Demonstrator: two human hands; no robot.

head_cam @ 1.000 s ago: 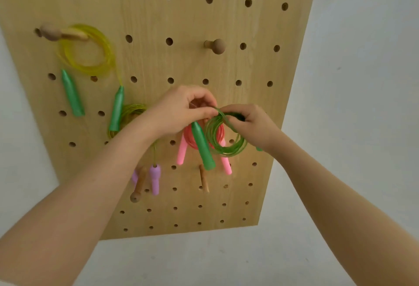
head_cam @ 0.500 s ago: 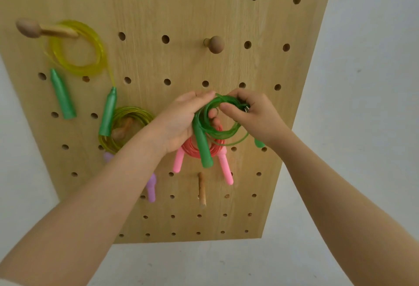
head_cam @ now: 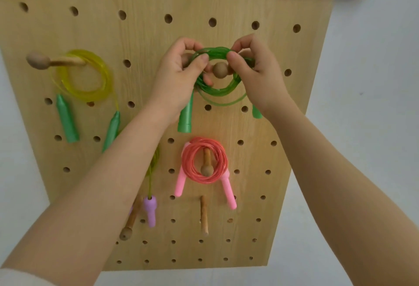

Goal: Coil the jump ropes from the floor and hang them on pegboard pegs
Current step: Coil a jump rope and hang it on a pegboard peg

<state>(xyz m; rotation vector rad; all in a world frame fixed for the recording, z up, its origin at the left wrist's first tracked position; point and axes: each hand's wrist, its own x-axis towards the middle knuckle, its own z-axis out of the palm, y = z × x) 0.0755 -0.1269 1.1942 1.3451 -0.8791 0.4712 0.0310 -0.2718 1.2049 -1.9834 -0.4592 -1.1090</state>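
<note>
Two bare forearms enter the view, one from about 7 o'clock and one from about 5 o'clock. The left hand [head_cam: 181, 70] and the right hand [head_cam: 254, 68] wear no gloves, rings or watch. A sliver of pale, whitish sleeve [head_cam: 20, 277] shows at the 7 o'clock corner, on the left arm; the right arm shows no sleeve.
</note>
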